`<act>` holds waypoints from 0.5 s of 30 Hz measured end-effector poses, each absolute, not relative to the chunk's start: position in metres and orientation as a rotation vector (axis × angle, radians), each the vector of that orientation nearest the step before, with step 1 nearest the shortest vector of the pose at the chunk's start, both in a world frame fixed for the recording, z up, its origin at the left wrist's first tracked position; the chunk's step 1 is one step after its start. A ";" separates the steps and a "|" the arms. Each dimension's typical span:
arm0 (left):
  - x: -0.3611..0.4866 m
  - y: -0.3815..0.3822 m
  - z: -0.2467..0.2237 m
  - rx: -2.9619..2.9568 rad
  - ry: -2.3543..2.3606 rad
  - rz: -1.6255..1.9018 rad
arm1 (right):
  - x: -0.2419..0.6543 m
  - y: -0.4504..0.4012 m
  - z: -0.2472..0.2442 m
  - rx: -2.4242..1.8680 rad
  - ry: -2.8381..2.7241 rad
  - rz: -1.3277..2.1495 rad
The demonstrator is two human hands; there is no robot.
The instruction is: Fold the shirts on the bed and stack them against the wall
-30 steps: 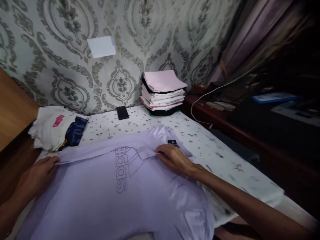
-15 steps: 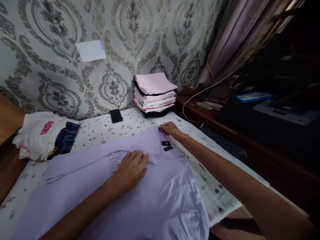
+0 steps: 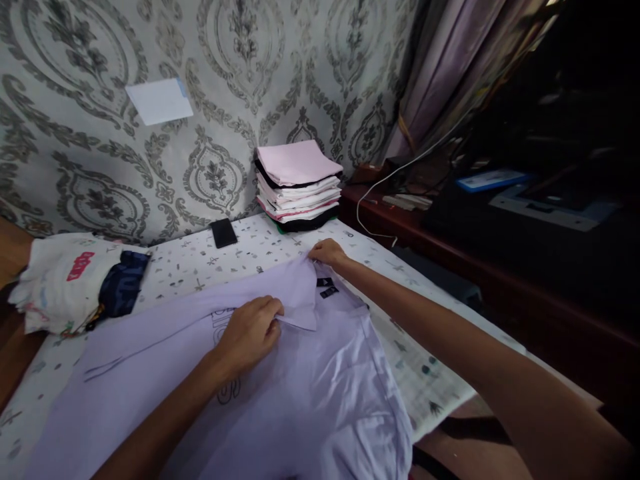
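Observation:
A lavender T-shirt point(image 3: 300, 387) lies spread over the patterned white sheet, its far side folded inward. Outlined lettering on its front is partly covered by the fold and by my left arm. My left hand point(image 3: 253, 333) pinches the folded sleeve's edge near the middle of the shirt. At the far end of the collar, my right hand point(image 3: 327, 253) grips the shirt at the shoulder fold. Two black labels point(image 3: 327, 287) show inside the neck, just below my right hand.
A stack of folded clothes point(image 3: 300, 187) stands against the wallpapered wall, with a black phone point(image 3: 223, 233) to its left. At the far left, a person's arm point(image 3: 15, 253) is beside a pile of printed clothes point(image 3: 70, 280). A dark red desk point(image 3: 450, 253) with a cable runs along the right.
My left hand has closed on the sleeve's edge and drawn it a little toward me, so the flap lies lower. My right hand keeps its hold. The view has shifted slightly right.

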State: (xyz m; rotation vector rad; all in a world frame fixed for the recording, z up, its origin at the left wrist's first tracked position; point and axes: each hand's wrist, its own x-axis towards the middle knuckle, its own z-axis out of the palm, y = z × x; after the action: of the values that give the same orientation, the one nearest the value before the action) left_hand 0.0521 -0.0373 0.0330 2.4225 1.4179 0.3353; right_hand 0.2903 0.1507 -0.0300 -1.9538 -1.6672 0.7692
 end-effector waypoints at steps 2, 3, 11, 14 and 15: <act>0.050 -0.038 0.025 2.412 1.387 0.310 | 0.290 0.150 -0.029 -1.959 -1.662 0.778; 0.050 -0.038 0.021 2.407 1.366 0.306 | 0.290 0.149 -0.028 -1.961 -1.657 0.784; 0.040 -0.042 0.005 2.362 1.250 0.420 | 0.290 0.137 -0.017 -1.970 -1.727 0.758; 0.038 -0.044 0.003 2.360 1.251 0.444 | 0.287 0.133 -0.014 -2.012 -1.803 0.626; 0.038 -0.045 0.003 2.364 1.252 0.456 | 0.286 0.131 -0.013 -2.027 -1.826 0.573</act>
State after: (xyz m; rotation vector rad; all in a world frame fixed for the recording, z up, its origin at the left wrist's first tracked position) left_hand 0.0383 -0.0451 0.0032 2.3637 1.2519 0.4557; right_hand 0.2856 0.1312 -0.0127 -2.0271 -1.8258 0.5729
